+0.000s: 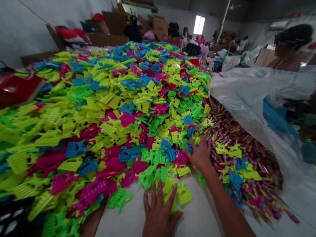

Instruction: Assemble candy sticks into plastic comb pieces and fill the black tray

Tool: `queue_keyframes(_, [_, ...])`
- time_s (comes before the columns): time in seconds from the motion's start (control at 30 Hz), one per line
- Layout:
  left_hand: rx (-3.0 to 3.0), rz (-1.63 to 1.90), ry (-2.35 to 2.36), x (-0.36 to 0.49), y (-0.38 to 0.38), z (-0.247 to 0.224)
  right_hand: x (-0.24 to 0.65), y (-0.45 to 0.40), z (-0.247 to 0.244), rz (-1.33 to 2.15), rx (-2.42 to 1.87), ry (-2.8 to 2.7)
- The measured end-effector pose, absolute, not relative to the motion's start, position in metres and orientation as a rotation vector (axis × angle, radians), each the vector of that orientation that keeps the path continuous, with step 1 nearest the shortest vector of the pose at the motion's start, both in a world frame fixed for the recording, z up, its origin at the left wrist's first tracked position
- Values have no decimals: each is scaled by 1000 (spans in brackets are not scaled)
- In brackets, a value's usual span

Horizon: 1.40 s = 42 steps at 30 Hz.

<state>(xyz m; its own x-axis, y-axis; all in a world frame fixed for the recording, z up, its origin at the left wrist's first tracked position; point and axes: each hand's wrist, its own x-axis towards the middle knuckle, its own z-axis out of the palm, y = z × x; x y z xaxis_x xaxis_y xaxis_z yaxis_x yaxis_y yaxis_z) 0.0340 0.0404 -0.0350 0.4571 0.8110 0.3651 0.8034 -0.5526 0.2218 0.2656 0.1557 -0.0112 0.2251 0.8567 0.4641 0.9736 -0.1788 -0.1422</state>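
Observation:
A large heap of flat plastic pieces [93, 113] in yellow, green, pink and blue covers much of the table. My left hand [159, 213] lies palm down on the white tabletop [120, 228], fingers spread, fingertips at yellow and green pieces on the heap's near edge. Farther forward and to the right, my right hand [200, 154] reaches over the heap's right edge with its fingers apart, touching blue and pink pieces. Beside it lies a pile of small, thin multicoloured items [242, 147], with a few plastic pieces on top.
A white plastic sheet [246, 84] borders the small items on the right. At the left are a red box [4, 89] and, lower, a dark tray [0, 221]. Cardboard boxes [114, 23] and several people are behind the heap; one person [290, 47] is at the right.

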Motion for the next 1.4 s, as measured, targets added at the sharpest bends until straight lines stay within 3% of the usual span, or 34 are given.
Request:
queue_keyframes(0.2, [2648, 752, 1477, 32, 47, -44, 201, 126, -23, -100, -1748, -1967])
queue_keyframes(0.33, [2604, 666, 1521, 34, 47, -39, 224, 99, -16, 4, -1592, -1769])
queue_keyframes(0.43, [2581, 624, 1552, 35, 45, -34, 257, 82, -16, -65, -1678, -1566])
queue_keyframes(0.63, [2586, 640, 1563, 36, 43, -35, 254, 59, -29, -72, -1921, -1667])
queue_keyframes(1.23, [2538, 751, 1649, 35, 39, -35, 244, 85, -36, -43, -1856, -1622])
queue_keyframes(1.4, [2537, 800, 1657, 34, 39, -37, 284, 73, -3, -181, -1906, -1560])
